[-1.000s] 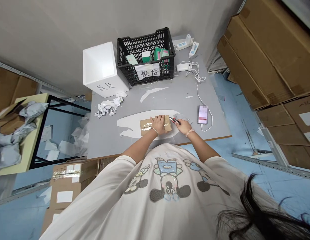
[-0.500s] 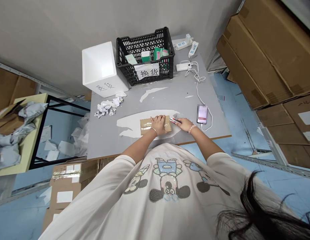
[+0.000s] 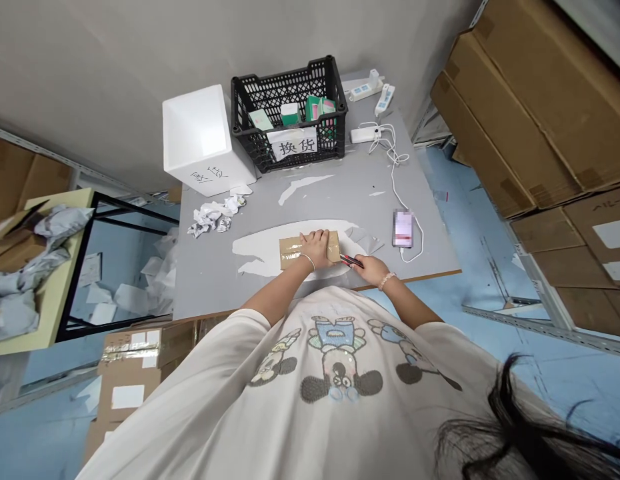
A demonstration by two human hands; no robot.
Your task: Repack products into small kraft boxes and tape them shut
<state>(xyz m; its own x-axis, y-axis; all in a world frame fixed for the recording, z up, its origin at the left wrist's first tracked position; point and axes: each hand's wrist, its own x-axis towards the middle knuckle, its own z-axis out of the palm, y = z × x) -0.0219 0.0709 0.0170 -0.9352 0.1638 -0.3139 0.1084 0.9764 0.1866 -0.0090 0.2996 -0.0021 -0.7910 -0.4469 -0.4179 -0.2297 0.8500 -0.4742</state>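
Note:
A small brown cardboard box point(image 3: 290, 248) with shiny clear tape lies near the table's front edge. My left hand point(image 3: 316, 248) holds it down from above, the fingers reaching toward its far edge and the thumb nearer me. My right hand point(image 3: 373, 271) is closed around a red and black box cutter point(image 3: 351, 261). The cutter's front end is at the box's right end, near its front corner. Whether the blade touches the cardboard is too small to tell. Under the box is a bare white patch point(image 3: 255, 245) of the tabletop, where the grey surface is worn.
Behind stand a white foam bin point(image 3: 215, 177) and a black crate point(image 3: 250, 145) holding several green-and-white boxes. Crumpled paper point(image 3: 215, 215) lies at left. A phone point(image 3: 403, 229) on a white cable is at right, below power strips point(image 3: 366, 89). Large cartons point(image 3: 530, 120) are stacked at right.
My right hand has moved the box cutter toward me along the box's right end, from about the middle to the front corner. A greyish flap behind it now shows. My left hand stays put.

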